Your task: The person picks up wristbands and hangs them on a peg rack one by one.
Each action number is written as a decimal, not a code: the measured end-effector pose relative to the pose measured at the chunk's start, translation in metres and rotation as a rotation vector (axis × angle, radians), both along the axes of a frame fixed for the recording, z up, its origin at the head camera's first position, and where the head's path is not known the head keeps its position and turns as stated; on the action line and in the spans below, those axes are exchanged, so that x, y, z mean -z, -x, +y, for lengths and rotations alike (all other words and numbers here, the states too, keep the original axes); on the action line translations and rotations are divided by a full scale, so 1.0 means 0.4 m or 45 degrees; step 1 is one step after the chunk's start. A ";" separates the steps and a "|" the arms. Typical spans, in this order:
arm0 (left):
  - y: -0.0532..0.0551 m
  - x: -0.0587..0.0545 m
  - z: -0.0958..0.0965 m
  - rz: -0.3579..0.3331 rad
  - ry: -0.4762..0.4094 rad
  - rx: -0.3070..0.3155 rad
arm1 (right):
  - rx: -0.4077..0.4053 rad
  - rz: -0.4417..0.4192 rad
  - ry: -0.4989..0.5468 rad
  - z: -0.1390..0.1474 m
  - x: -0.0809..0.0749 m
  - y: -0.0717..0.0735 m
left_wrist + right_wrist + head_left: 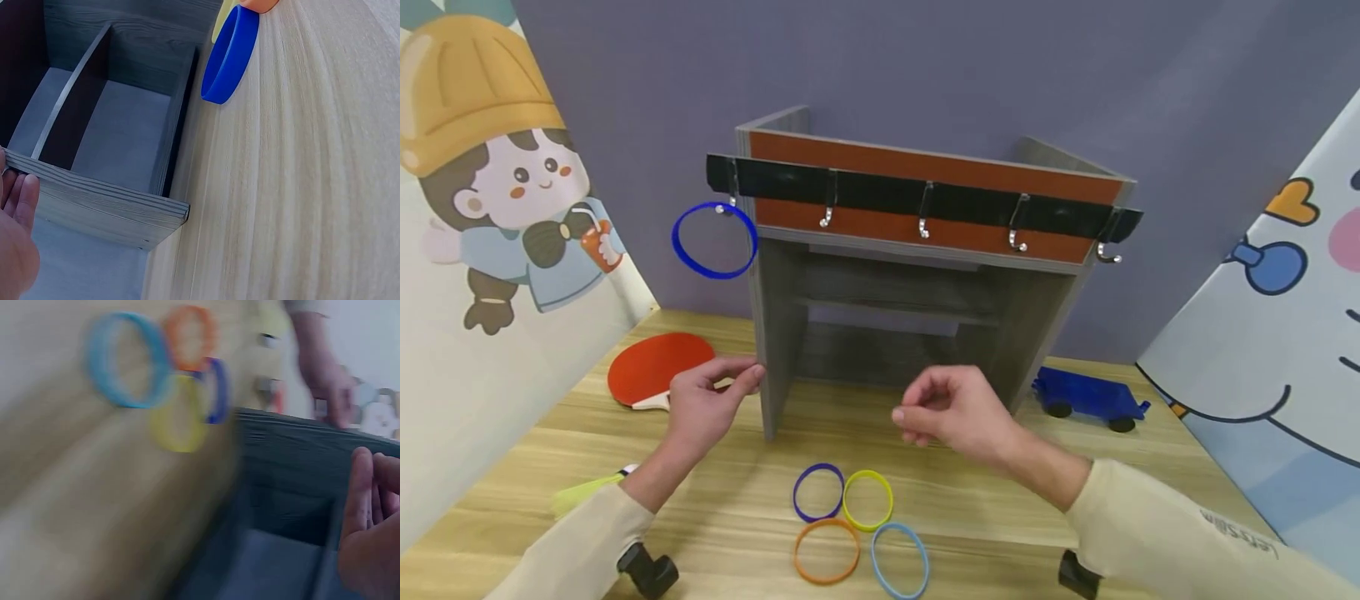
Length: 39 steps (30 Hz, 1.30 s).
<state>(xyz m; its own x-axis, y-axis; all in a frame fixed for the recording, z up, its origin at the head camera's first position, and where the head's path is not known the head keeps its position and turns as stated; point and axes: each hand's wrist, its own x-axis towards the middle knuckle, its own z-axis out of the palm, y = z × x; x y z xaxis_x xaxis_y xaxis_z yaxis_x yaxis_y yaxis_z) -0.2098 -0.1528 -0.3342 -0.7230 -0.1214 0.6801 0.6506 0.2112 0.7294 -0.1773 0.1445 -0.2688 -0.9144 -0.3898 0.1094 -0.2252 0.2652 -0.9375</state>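
A grey wooden shelf [763,333] stands on the table, with a black hook rail [880,187] along its red-brown front board. From the rail's leftmost hook hangs a blue ring [679,243]. My left hand [711,404] grips the front edge of the shelf's left side panel with thumb and fingertips. In front of the shelf's opening, my right hand [955,408] hovers with loosely curled fingers and holds nothing. Below the hands lie a dark blue ring [796,492], a yellow ring [891,502], an orange ring [827,581] and a light blue ring [925,562].
A red table tennis paddle [658,362] lies left of the shelf. Nearer, a shuttlecock [583,493] is partly covered by the left forearm. On the right, a blue toy vehicle [1086,393] stands beside the shelf. Cartoon-printed panels flank the table.
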 end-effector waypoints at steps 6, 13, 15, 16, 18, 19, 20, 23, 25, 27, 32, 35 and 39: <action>-0.002 -0.003 -0.005 0.013 -0.002 0.002 | -0.067 -0.177 -0.027 0.097 0.139 -0.050; -0.008 -0.005 -0.006 -0.029 -0.008 -0.003 | -0.108 -0.264 -0.002 0.132 0.259 -0.085; -0.008 -0.006 -0.006 -0.028 -0.003 -0.002 | -0.093 -0.284 0.000 0.128 0.276 -0.091; -0.008 -0.006 -0.005 -0.026 -0.003 -0.001 | -0.095 -0.279 0.004 0.126 0.282 -0.092; -0.007 -0.007 -0.005 -0.027 -0.005 0.000 | -0.094 -0.268 0.004 0.119 0.290 -0.093; -0.007 -0.008 -0.004 -0.030 -0.007 0.000 | -0.095 -0.268 0.000 0.115 0.293 -0.093; -0.007 -0.009 -0.004 -0.032 -0.008 0.000 | -0.096 -0.268 -0.009 0.111 0.295 -0.092; -0.007 -0.009 -0.003 -0.041 -0.013 0.008 | -0.094 -0.276 -0.058 0.100 0.297 -0.091; -0.006 -0.009 -0.002 -0.047 -0.011 0.012 | -0.083 -0.277 -0.103 0.093 0.297 -0.089; -0.005 -0.008 -0.001 -0.050 -0.009 0.013 | -0.066 -0.263 -0.142 0.087 0.297 -0.088; -0.005 -0.007 0.000 -0.054 -0.009 0.010 | -0.061 -0.196 -0.187 0.075 0.298 -0.085; -0.005 -0.008 0.000 -0.058 -0.015 0.024 | -0.069 -0.152 -0.238 0.074 0.296 -0.083; -0.005 -0.008 -0.001 -0.056 -0.016 0.035 | -0.069 -0.114 -0.307 0.078 0.295 -0.083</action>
<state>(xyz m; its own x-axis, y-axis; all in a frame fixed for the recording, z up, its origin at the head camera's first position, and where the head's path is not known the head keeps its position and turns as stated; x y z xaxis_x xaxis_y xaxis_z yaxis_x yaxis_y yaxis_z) -0.2079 -0.1531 -0.3309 -0.7555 -0.1095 0.6459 0.6232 0.1841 0.7601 -0.1442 0.1756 -0.3867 -0.8933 -0.4434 -0.0734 -0.1639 0.4734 -0.8654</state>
